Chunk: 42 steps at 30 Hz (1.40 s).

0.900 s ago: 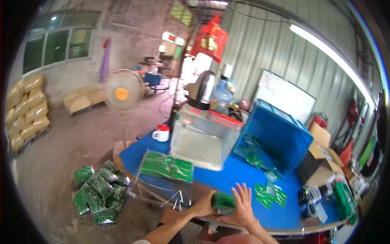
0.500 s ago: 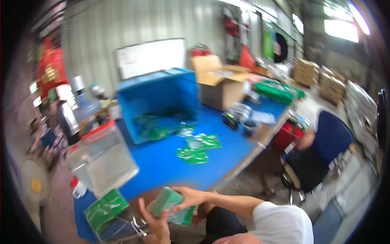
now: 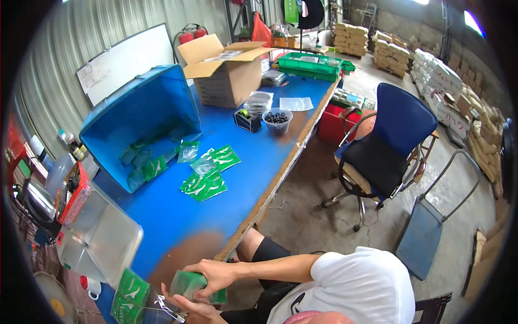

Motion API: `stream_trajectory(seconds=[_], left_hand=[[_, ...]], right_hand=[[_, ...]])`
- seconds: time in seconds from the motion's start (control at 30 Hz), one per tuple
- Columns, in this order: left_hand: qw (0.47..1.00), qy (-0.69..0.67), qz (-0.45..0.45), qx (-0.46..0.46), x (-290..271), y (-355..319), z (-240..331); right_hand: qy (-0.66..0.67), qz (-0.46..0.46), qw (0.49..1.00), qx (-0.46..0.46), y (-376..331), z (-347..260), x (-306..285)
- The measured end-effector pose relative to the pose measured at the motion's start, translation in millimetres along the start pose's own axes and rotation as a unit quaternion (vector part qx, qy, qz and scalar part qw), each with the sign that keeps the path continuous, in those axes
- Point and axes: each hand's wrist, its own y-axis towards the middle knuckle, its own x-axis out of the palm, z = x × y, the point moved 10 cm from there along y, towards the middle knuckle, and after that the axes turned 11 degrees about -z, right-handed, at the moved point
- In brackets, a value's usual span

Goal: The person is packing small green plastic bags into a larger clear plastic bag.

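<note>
Low in the head view, a stack of green plastic packets [image 3: 188, 283] is between my two hands, at the table's near edge. My right hand [image 3: 217, 275] wraps over the stack from the right, fingers bent around it. Beneath it, my left hand [image 3: 195, 309] supports the stack, its fingers curled up along the left side. Just left of my hands lies a bundle of green packets [image 3: 130, 296], beside some shiny metal wire [image 3: 170, 310]. Farther up the blue table [image 3: 162, 221] are several loose green packets [image 3: 205, 185] and a clear bag [image 3: 188, 152].
A tipped blue bin [image 3: 137, 102] holds more packets. Behind stand an open cardboard box [image 3: 229, 81], a tape dispenser [image 3: 247, 121] and a tub of small black parts [image 3: 277, 123]. A translucent box [image 3: 102, 232] is at left. An office chair [image 3: 402, 121] and cart [image 3: 421, 237] stand right.
My view has swung to the right and sharpened, so the table and bin sit farther left. My right hand has closed over the packets; my left fingers, spread before, now curl against them.
</note>
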Motion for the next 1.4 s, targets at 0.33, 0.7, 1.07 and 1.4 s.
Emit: stream_trajectory(seconds=[0.33,0.7,1.07,1.4], left_hand=[[0.970,0.235,0.026,0.060,-18.4,-19.8,-2.2],[0.744,0.654,0.048,0.128,-141.4,-19.9,68.7],[0.629,0.750,-0.028,0.206,-155.6,26.2,60.4],[0.659,0.712,-0.106,0.219,-116.3,32.8,80.7]], right_hand=[[0.081,-0.030,0.996,0.010,-18.6,17.0,5.7],[0.455,0.076,0.868,0.185,-55.6,113.9,34.8],[0.511,0.106,0.831,0.195,-46.4,111.5,50.6],[0.407,0.158,0.898,0.061,24.3,40.3,21.0]])
